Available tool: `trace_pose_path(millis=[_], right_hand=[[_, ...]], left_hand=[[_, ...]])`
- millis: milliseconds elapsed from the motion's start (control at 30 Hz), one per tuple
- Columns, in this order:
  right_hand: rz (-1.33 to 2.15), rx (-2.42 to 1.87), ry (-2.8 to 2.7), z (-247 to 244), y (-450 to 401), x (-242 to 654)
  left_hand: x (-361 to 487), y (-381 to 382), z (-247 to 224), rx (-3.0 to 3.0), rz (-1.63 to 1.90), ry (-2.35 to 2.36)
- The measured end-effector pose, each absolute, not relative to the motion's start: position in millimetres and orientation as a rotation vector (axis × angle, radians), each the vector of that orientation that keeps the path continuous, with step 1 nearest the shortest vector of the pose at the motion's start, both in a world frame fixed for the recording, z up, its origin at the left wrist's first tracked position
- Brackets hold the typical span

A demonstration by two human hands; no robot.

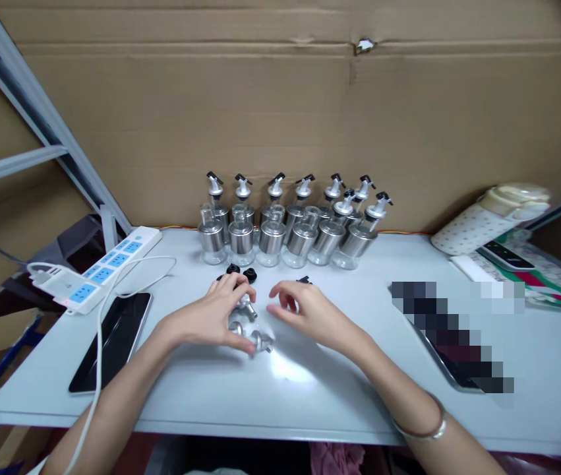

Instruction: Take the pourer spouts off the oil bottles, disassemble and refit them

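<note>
Left hand (221, 311) spreads over metal spouts (262, 341) on the surface (329, 409); from here I can't tell if it grips one. Right hand (316, 313), loosely curled, unladen, hovers nearby. Bottles (272, 241) stand behind.

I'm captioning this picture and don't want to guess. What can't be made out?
All in the head view:
Left hand: its own back hides whether it grips the metal pieces.
Black round pieces: partly behind the left fingers, so no sure count.
Black piece beyond the right hand: too small to name.
Back bottles: bases hidden by the front bottles.
Dark flat object: covered by pixelation.
</note>
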State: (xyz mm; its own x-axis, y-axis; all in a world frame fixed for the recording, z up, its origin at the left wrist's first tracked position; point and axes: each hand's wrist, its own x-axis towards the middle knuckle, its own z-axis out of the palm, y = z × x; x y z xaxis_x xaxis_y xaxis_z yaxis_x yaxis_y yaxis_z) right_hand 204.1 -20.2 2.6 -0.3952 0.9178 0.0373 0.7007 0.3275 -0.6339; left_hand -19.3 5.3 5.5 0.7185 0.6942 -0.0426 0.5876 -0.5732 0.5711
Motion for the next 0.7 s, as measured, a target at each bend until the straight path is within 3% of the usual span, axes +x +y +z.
trace_pose_path(millis=[133, 400, 500, 600, 700], right_hand=[[1.11, -1.325, -2.43, 4, -27, 204], [0.905, -1.231, -2.402, -13, -30, 191], [0.682, -1.091, -2.227, -2, -23, 199], [0.251, -1.104, -1.597, 9, -1, 220], [0.044, -1.116, -1.165, 11, 31, 247]], left_hand=[[-13, 2, -5, 2.367, 0.177, 0.918], [-7, -1, -8, 2.435, 0.133, 0.956], [-7, -2, -3, 2.419, 0.112, 0.972], [-8, -3, 2, 2.381, 0.166, 1.016], [-7, -2, 3, 2.425, 0.347, 1.016]])
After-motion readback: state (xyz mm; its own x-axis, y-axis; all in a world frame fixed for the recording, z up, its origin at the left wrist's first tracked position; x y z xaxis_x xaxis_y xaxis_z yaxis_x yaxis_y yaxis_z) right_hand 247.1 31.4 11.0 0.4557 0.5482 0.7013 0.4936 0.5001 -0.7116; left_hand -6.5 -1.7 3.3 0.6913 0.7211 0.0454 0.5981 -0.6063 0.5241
